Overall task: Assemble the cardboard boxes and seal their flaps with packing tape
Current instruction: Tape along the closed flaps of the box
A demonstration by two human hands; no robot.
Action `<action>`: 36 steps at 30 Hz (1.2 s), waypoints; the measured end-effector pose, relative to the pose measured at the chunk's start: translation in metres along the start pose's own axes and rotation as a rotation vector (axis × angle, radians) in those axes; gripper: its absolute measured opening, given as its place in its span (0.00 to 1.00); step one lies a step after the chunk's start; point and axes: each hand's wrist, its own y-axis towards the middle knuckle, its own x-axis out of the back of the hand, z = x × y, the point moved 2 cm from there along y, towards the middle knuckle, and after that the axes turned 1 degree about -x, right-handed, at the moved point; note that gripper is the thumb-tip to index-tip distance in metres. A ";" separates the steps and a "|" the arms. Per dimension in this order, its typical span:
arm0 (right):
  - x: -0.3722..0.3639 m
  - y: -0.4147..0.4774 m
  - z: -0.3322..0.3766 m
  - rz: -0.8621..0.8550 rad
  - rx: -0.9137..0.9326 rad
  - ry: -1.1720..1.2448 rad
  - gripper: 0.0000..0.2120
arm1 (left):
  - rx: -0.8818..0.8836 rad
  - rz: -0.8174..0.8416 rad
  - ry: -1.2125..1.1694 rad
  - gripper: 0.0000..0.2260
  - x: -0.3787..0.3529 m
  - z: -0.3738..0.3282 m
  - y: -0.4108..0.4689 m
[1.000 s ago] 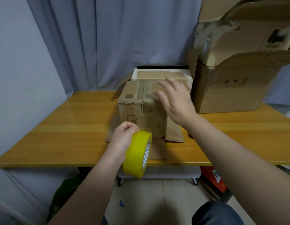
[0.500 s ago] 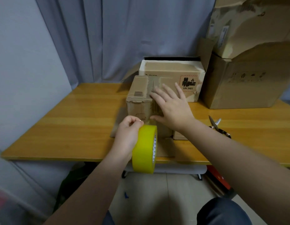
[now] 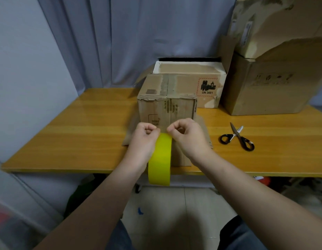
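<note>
Cardboard box (image 3: pixel 167 105) for this step stands folded into shape in the middle of the tabletop (image 3: pixel 81 134), just beyond the two hands. Its top flaps are closed, with worn old tape along the seam, and other flaps lie spread flat around its base. No yellow strip shows on it, so I judge that the sealing is not yet begun.

On the left, the left hand (image 3: pixel 146 141) has its grip closed on the tape roll (image 3: pixel 161 159), with the fingers curled at the top of the roll. The roll hangs on edge in front of the near edge of the tabletop. Right of the roll, the right hand (image 3: pixel 188 139) has a narrow grip too. Its fingertips pinch at the top rim of the roll, probably to find the loose end, though the end itself is too small to see.

Farther right, scissors (image 3: pixel 236 138) lie on the tabletop, untouched, near enough for cutting. Behind the small box is a white-edged box (image 3: pixel 209 83) with an open top. At the far right large boxes (image 3: pixel 264 91) are stacked, with flaps hanging open — these seem to wait for their turn.

What is left, as I judge it — pull a strip, press it over the seam, cut it, then do the other boxes.
</note>
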 end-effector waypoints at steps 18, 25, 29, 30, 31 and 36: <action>0.043 -0.029 0.006 0.381 0.223 0.169 0.50 | -0.543 -0.046 0.506 0.06 0.033 -0.063 0.012; 0.081 -0.007 0.039 -0.281 0.475 0.253 0.36 | -0.296 -0.041 -0.042 0.07 0.025 -0.110 0.014; 0.109 0.022 0.088 -0.293 0.694 -0.400 0.28 | -0.168 -0.150 -0.222 0.05 0.052 -0.118 0.038; 0.114 0.030 0.098 -0.316 0.787 -0.620 0.26 | -0.171 -0.179 -0.200 0.05 0.059 -0.118 0.042; 0.117 0.037 0.107 -0.328 0.852 -0.796 0.25 | -0.184 -0.185 -0.158 0.05 0.063 -0.115 0.045; 0.100 0.053 0.150 -0.181 0.927 -1.259 0.19 | -0.141 -0.208 -0.133 0.06 0.057 -0.089 0.050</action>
